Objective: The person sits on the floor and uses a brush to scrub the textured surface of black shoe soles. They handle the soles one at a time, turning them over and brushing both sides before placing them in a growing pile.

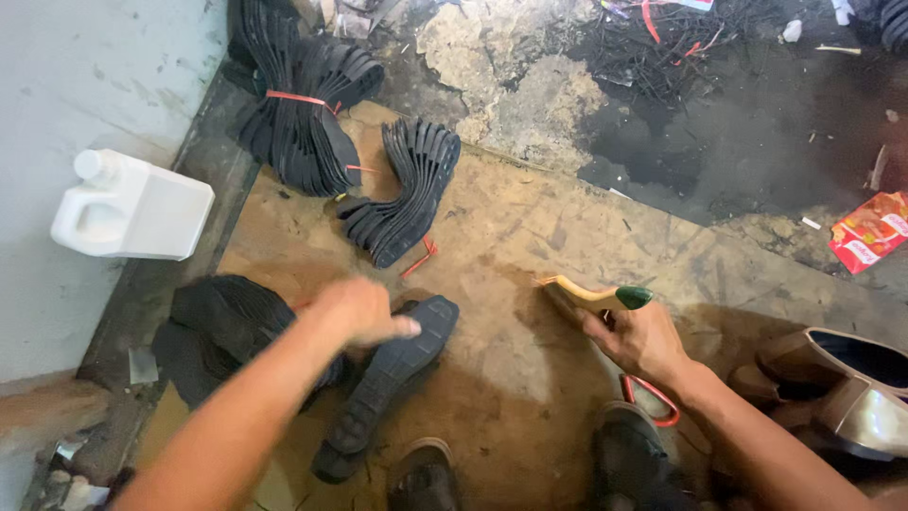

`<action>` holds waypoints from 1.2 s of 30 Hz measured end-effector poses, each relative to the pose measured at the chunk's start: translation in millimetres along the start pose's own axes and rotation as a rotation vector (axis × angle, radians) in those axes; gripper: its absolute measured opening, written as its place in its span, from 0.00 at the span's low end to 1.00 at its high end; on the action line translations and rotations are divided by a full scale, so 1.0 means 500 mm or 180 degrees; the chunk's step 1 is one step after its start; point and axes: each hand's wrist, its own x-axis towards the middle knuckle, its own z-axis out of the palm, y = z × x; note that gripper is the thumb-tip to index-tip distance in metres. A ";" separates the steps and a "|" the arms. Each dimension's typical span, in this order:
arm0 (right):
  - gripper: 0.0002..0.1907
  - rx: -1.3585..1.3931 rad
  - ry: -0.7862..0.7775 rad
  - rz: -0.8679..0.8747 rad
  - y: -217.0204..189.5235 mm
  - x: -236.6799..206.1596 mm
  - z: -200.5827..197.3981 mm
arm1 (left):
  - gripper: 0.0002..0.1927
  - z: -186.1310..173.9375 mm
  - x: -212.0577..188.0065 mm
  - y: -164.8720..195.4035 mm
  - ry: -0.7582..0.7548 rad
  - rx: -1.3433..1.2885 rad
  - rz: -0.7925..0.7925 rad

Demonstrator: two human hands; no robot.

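Head view: the left hand (364, 310) reaches out over a black rubber shoe sole (390, 378) that lies flat on the brown board floor (530, 246), tread side up. Its fingers are loosely extended and partly curled, the fingertips resting at the sole's upper end; the picture is blurred there, so I cannot tell whether the grip has closed on it. The right hand (643, 339) is closed around the handle of a brush (591, 295), which has a pale wooden body and a green end and sits to the right of the sole, well apart from it.

To do this step well, the left grip should pin the sole near its far end so it lies steady and flat, leaving the tread bare for the brush.

Relative to the sole: a loose heap of black soles (222, 326) lies just to its left, partly under the left forearm; a fanned stack of soles (402, 194) lies beyond it, with a bigger bundle tied with red string (298, 118) further back. A white plastic jug (132, 208) stands far left, and tan shoe uppers (842, 383) lie far right.
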 end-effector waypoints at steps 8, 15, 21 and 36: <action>0.14 0.0208 0.0156 -0.0361 0.025 -0.017 0.008 | 0.46 0.253 -0.061 0.056 0.1374 -0.1624 -0.0681; 0.16 -0.0377 -0.0182 -0.0012 0.004 -0.028 0.028 | 0.47 0.329 -0.083 0.125 0.1540 -0.2275 -0.0751; 0.29 0.0245 -0.0382 0.0239 0.001 -0.057 0.016 | 0.47 0.345 -0.128 0.175 0.2198 -0.1961 -0.0291; 0.17 0.1581 0.0435 0.0555 0.022 -0.045 0.014 | 0.26 0.287 -0.130 0.183 0.3039 -0.1315 0.0420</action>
